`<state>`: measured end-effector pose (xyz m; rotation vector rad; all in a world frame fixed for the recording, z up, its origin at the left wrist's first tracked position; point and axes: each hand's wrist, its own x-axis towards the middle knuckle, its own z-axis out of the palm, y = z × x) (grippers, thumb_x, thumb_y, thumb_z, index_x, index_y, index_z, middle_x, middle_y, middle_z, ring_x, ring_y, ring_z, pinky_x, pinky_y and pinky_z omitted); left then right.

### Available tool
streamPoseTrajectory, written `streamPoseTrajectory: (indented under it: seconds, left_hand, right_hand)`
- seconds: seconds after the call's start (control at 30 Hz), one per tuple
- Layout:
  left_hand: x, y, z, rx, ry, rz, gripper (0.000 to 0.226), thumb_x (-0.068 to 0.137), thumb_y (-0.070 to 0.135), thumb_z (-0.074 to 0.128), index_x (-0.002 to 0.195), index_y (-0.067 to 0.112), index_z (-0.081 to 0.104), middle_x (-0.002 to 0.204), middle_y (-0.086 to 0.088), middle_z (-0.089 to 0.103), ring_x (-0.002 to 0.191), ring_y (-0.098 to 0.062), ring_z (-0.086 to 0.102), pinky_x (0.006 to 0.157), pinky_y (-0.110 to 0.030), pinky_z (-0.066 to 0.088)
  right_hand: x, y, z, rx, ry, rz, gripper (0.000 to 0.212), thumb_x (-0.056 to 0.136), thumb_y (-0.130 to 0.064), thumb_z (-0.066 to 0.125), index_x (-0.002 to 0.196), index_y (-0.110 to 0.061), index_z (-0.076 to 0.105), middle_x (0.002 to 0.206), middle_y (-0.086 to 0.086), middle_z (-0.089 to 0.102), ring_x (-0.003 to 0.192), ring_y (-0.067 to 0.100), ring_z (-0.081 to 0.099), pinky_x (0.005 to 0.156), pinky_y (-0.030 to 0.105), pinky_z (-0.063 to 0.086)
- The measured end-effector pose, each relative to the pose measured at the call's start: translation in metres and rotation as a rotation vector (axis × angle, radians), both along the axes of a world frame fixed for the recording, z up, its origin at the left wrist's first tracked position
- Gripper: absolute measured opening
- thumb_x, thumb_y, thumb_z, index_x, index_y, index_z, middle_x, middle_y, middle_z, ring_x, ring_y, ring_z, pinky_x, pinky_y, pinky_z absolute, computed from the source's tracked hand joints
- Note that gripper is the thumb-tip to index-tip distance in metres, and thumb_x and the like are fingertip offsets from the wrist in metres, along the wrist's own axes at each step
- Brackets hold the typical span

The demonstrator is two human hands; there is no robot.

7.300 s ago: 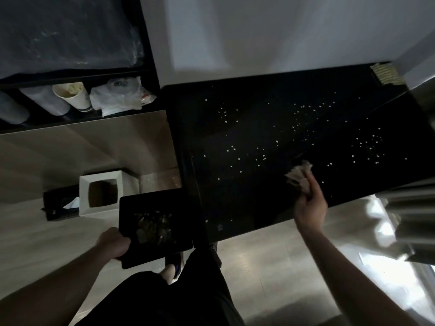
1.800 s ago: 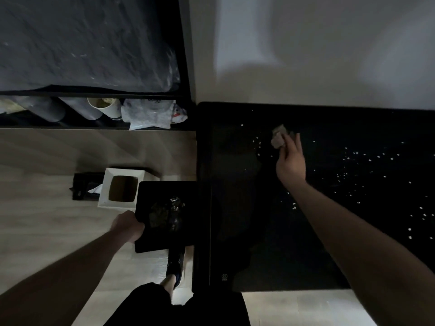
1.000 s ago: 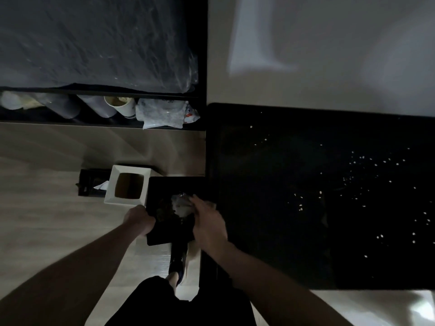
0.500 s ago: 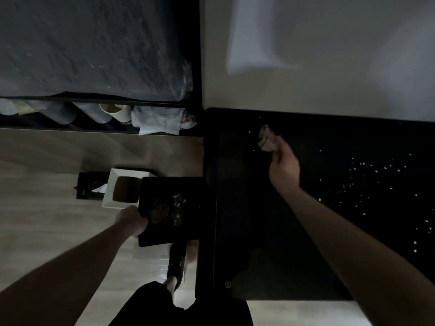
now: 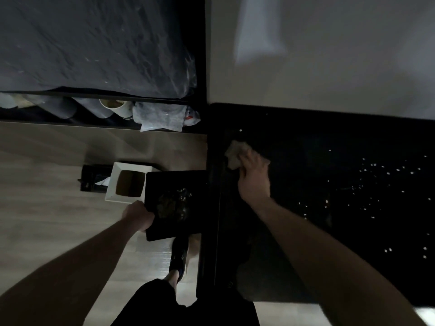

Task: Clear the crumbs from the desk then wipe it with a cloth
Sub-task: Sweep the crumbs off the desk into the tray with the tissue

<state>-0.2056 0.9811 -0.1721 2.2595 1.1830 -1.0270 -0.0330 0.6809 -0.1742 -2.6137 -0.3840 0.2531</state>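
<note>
The right hand (image 5: 254,178) pinches a crumpled pale cloth (image 5: 235,153) against the glossy black table (image 5: 294,243), near its left edge. White crumbs (image 5: 376,182) lie scattered well right. The left hand (image 5: 138,216) grips a flat black tray (image 5: 175,204) beside the table.

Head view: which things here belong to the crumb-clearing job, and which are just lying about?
In the job:
black desk
white crumbs
crumpled pale cloth
flat black tray
right hand
left hand

Lying about:
white square bin
white paper cup
</note>
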Motion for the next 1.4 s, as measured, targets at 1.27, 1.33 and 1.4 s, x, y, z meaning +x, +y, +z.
streamPoseTrajectory:
  seconds: [1.27,1.33,1.4]
  left_hand:
    - [0.006,-0.004,-0.011,0.002,-0.018,-0.027,0.019,0.087,0.014,0.057,0.094,0.001,0.069,0.089,-0.017,0.069,0.091,-0.035,0.068,0.069,-0.033,0.052]
    - [0.004,-0.005,-0.009,0.002,-0.019,-0.022,0.020,0.088,0.014,0.057,0.097,0.000,0.068,0.096,-0.019,0.070,0.095,-0.036,0.068,0.071,-0.034,0.052]
    - [0.003,-0.006,-0.007,0.008,-0.019,-0.016,0.020,0.088,0.015,0.058,0.099,0.000,0.067,0.101,-0.021,0.070,0.098,-0.037,0.068,0.070,-0.033,0.051]
  right_hand:
    - [0.048,0.038,-0.015,0.084,-0.062,0.263,0.049,0.089,-0.012,0.045,0.133,-0.012,0.067,0.151,0.011,0.056,0.141,0.032,0.050,0.116,0.054,0.036]
    - [0.006,0.051,-0.008,0.129,-0.026,0.270,0.050,0.088,-0.009,0.044,0.132,-0.011,0.067,0.148,0.011,0.059,0.142,0.031,0.050,0.122,0.050,0.030]
    - [-0.034,0.061,0.000,0.187,0.043,0.248,0.052,0.086,0.000,0.049,0.133,-0.011,0.067,0.146,0.009,0.061,0.142,0.029,0.049,0.124,0.039,0.022]
